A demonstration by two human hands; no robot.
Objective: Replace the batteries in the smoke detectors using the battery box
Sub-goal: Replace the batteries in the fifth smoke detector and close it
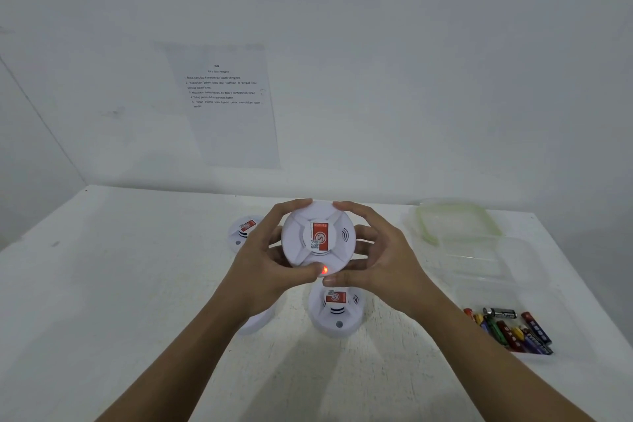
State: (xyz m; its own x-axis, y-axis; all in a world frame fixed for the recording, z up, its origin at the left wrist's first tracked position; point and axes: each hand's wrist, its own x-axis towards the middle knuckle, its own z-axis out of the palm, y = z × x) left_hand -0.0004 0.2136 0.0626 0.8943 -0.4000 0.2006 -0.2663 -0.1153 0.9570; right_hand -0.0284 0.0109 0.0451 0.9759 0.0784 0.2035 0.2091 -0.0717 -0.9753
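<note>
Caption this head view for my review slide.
Left hand and right hand hold a smoke detector, its red light lit, above the table near the battery box.

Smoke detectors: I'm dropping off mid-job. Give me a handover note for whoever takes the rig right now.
Hands: left hand and right hand both grip the raised smoke detector by its rim, face toward the camera. Its red light is lit by the left thumb.
On the table: front detector, far-left detector, third detector half hidden under the left wrist. Open battery box at right holds batteries; lid behind it.
Done: held unit seems powered.
Left: set it down; check the other three, their battery state cannot be told.
</note>
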